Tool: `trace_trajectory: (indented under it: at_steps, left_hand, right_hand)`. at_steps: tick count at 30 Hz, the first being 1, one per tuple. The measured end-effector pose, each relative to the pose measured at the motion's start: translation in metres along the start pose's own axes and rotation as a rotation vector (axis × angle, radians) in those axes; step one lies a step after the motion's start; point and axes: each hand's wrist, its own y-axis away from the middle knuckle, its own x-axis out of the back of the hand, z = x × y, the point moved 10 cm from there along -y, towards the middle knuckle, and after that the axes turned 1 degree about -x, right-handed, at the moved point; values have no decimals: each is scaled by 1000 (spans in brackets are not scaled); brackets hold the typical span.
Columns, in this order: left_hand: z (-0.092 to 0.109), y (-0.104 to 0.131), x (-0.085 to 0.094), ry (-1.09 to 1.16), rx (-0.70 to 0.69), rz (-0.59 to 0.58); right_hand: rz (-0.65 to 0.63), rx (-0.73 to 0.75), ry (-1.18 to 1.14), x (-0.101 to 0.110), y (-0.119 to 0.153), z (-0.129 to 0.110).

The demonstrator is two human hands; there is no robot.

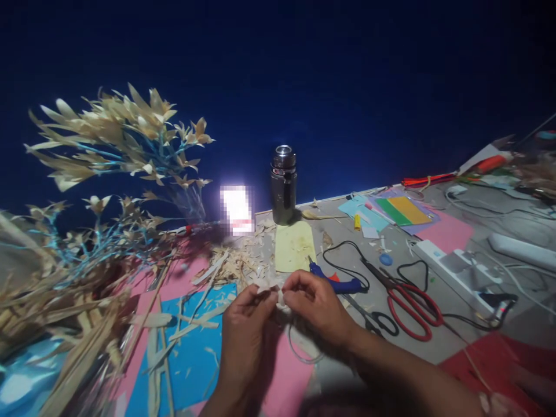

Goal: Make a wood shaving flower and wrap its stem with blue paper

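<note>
My left hand (244,321) and my right hand (320,306) meet at the front centre, fingertips pinched together. Between them is a small pale piece of dried husk (280,294), mostly covered by the fingers. A thin looped wire (299,358) curves beneath my right hand; whether it joins the husk I cannot tell. Beyond that hand lies a blue glue gun (347,285), its tip over a yellow paper sheet (294,243). Black-handled scissors (383,323) and larger red-handled scissors (417,313) rest to the right.
Husk flowers on blue stems (143,145) rise at the left above dried husk strips (82,341). A dark thermos (283,194) stands at the back. A white power strip (456,278) with cables lies right. Blue paper (191,359) and husk scraps (243,255) cover the left side.
</note>
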Motion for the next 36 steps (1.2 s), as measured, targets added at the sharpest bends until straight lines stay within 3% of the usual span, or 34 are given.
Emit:
trace_trajectory:
  at_steps: [4,9,12,20,22,24,27,29,31,36]
  left_hand:
    - [7,-1,-1,-180,-71,-68]
    - [-18,-2,0,125,109,-57]
    - [-30,-1,-1,226,148,-65]
    - [-36,-3,-4,273,114,-63]
    - [-36,-6,-3,270,133,-67]
    - [-34,-9,0,254,144,-66]
    - [-28,-16,4,216,134,-58]
    - [-21,-21,5,193,100,-44]
    - [-13,-26,5,165,56,-24]
    - [-12,-36,1,118,85,17]
  right_hand:
    - [-72,-67,-132,1,-6,6]
    - [-45,-248,-420,-4,-5,25]
    - [21,-303,-566,-3,-3,33]
    - [46,-252,-532,-3,2,38]
    - [29,-233,-424,7,1,35]
    - [49,-164,-202,31,0,27]
    - [138,21,421,78,2,3]
    - [64,149,827,86,7,-5]
    - [-5,182,1110,92,13,2]
    - [-63,142,1409,100,22,30]
